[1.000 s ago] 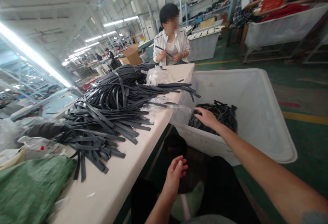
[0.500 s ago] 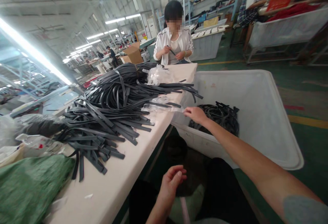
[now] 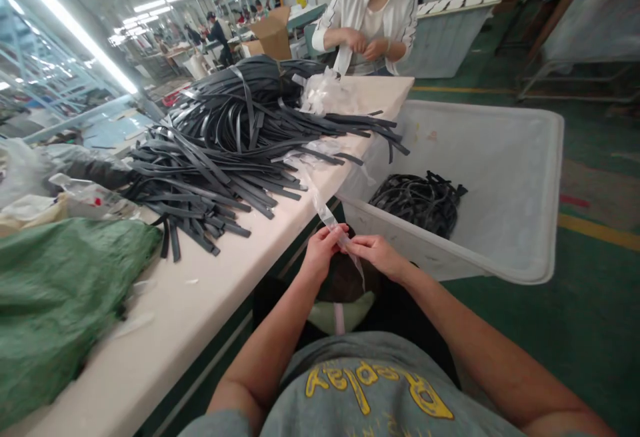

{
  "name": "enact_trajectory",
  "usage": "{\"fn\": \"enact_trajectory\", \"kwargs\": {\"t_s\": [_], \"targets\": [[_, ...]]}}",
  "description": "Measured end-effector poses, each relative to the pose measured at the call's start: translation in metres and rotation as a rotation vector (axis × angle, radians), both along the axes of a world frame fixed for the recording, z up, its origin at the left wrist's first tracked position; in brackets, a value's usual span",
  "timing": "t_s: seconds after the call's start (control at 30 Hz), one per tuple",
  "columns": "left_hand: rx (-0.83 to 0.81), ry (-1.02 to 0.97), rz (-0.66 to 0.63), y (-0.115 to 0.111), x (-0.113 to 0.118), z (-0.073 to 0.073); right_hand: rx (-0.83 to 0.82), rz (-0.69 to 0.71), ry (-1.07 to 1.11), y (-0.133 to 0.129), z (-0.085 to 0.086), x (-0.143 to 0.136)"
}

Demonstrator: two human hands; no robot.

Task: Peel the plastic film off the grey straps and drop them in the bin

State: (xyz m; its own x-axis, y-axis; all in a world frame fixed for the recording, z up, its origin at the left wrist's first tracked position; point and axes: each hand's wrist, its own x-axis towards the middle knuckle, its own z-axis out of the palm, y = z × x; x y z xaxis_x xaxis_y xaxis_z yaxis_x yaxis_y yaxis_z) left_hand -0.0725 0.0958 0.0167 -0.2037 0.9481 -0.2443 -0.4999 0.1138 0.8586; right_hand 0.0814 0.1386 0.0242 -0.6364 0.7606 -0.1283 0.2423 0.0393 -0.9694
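Rows of tube lights (image 3: 70, 24) run back above the green workshop floor (image 3: 590, 330), which is marked with a yellow line (image 3: 600, 229). A long pale table (image 3: 200, 304) slants across the scene, a few white scraps (image 3: 134, 325) on its top. Just beside it, toward the far end, stands a large white bin (image 3: 505, 177) with tangled black straps (image 3: 420, 204) inside. Dark gray bands (image 3: 240, 110) lie heaped along the table; a green sack (image 3: 65, 304) spreads over the near left, next to a clear bag (image 3: 83, 190) whose red print is too small to read. At the far end, a co-worker (image 3: 345, 7) in a white jacket has both hands close together. In the foreground, a gray shirt (image 3: 370, 350) bears yellow lettering (image 3: 370, 377), seen upside down, reading "Replay"; the smaller line beneath is illegible. The left hand (image 3: 320, 250) and right hand (image 3: 377, 254) both pinch a translucent plastic strip (image 3: 324, 210) near the table's edge, its lower end hanging free.
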Motion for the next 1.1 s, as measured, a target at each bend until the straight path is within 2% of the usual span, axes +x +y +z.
{"fn": "enact_trajectory", "kwargs": {"t_s": [0.1, 0.2, 0.3, 0.43, 0.6, 0.8, 0.93, 1.1], "targets": [[0.01, -0.012, 0.007, -0.014, -0.011, 0.002, -0.031, 0.008, -0.002, -0.014, -0.002, 0.002], [-0.028, -0.009, -0.024, -0.032, -0.019, 0.002, -0.049, -0.046, 0.022, -0.015, -0.001, -0.005], [-0.055, 0.008, -0.069, -0.045, -0.02, 0.001, -0.06, -0.038, 0.062, -0.01, 0.007, -0.027], [-0.074, 0.03, -0.067, -0.059, -0.022, -0.001, -0.023, -0.021, 0.109, -0.005, 0.021, -0.061], [-0.14, 0.051, -0.121, -0.087, -0.031, -0.004, -0.028, -0.068, 0.147, -0.002, 0.03, -0.075], [-0.199, 0.091, -0.325, -0.117, -0.035, -0.011, -0.041, -0.094, 0.103, -0.004, 0.025, -0.081], [-0.24, 0.146, -0.45, -0.13, -0.036, -0.026, -0.025, -0.076, 0.083, -0.01, 0.021, -0.082], [-0.238, 0.286, -0.643, -0.136, -0.037, -0.046, -0.026, -0.056, 0.071, -0.004, -0.002, -0.079]]}}
